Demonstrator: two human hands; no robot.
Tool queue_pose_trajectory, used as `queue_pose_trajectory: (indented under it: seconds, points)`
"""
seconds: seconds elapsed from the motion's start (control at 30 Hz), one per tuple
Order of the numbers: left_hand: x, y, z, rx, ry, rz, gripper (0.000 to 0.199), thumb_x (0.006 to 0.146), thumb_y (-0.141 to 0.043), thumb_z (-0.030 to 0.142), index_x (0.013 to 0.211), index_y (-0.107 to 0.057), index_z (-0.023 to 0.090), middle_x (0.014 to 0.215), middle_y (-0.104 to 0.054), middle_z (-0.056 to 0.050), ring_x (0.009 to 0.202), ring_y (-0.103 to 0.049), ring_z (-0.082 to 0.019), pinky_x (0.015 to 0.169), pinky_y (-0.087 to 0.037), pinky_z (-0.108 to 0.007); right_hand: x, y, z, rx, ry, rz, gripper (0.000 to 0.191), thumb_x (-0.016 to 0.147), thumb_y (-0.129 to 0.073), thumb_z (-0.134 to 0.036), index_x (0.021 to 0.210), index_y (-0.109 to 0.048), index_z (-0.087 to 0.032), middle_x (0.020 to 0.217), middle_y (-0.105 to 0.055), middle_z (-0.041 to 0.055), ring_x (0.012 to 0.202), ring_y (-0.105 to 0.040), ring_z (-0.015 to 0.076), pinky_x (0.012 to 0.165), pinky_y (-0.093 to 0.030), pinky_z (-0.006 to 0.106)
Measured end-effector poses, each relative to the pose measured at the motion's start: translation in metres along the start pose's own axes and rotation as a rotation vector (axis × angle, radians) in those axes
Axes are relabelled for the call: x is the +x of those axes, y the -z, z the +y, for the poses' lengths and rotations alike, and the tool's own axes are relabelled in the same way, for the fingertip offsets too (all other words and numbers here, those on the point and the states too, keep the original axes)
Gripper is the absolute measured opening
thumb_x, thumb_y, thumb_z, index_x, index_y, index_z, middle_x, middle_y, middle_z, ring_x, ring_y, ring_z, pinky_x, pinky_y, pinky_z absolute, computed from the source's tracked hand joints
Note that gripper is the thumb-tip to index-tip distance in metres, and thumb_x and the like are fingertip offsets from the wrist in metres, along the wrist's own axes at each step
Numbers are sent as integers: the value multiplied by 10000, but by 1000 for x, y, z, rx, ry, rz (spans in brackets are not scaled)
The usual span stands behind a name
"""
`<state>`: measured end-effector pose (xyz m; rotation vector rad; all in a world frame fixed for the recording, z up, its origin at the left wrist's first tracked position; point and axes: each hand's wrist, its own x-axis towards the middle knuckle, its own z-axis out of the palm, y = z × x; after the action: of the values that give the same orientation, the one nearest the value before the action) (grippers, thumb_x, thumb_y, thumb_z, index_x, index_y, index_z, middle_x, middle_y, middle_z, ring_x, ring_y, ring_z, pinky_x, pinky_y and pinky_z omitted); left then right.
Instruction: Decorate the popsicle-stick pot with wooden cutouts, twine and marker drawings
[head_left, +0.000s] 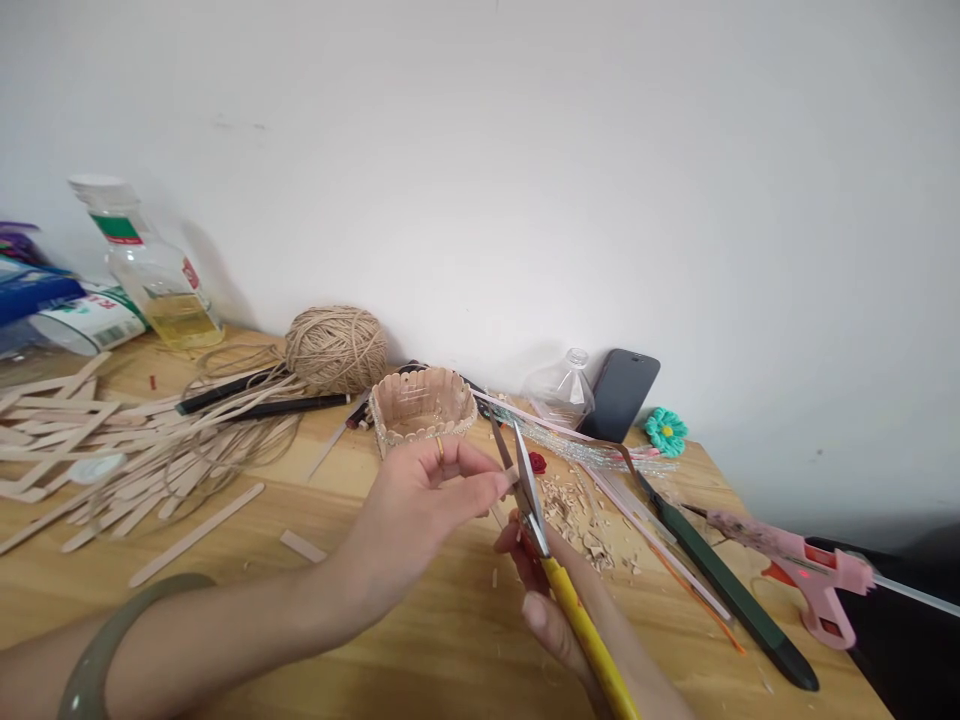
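Observation:
My left hand [435,495] pinches a small piece of craft stick [511,475] between thumb and fingers. The piece lies at the scissors' parted blades; whether they touch it I cannot tell. In my right hand [551,620] are the scissors [577,610], with yellow handles, their blades pointing up and away from me. Just beyond my left hand stands a small scalloped box of craft sticks [424,395], beaded along its lower edge. Right of the blades, wood shavings [585,525] are scattered near a small red rose [537,462].
Many craft sticks [112,440] spread at left, before a twine ball [337,348] and a glass bottle [176,290]. At right are a pink glue gun [802,570], a dark green tool [727,590], a phone [621,395], a clear bottle top [568,390] and a turquoise flower [665,431].

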<state>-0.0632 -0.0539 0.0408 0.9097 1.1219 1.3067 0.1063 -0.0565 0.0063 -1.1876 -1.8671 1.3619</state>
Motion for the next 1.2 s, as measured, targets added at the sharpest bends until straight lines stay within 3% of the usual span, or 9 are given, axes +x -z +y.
queue_pose_trajectory:
  seconds: [0.37,0.9,1.2]
  points:
    - [-1,0,-1,-38,33,-9,116,635,-704,238,598,-637,152,612,-629,18,610,-544,-98,594,-458,-199,1,-2,5,-7,11,-10,649,660,-442,-809,881,-566,-211,774,-529,36,712,-500,192,666,-421,295]
    - [3,0,0,-69,63,-52,94,625,-711,236,610,-662,158,600,-631,19,597,-546,-97,579,-459,-199,3,3,6,10,19,-31,603,654,-487,-788,813,-560,-211,703,-506,22,688,-510,190,648,-443,286]
    - [1,2,-1,-110,44,-87,85,661,-711,213,612,-665,160,589,-637,30,589,-553,-81,585,-455,-182,17,3,43,-23,58,-121,578,624,-549,-764,792,-588,-212,679,-526,17,594,-472,164,516,-380,276]
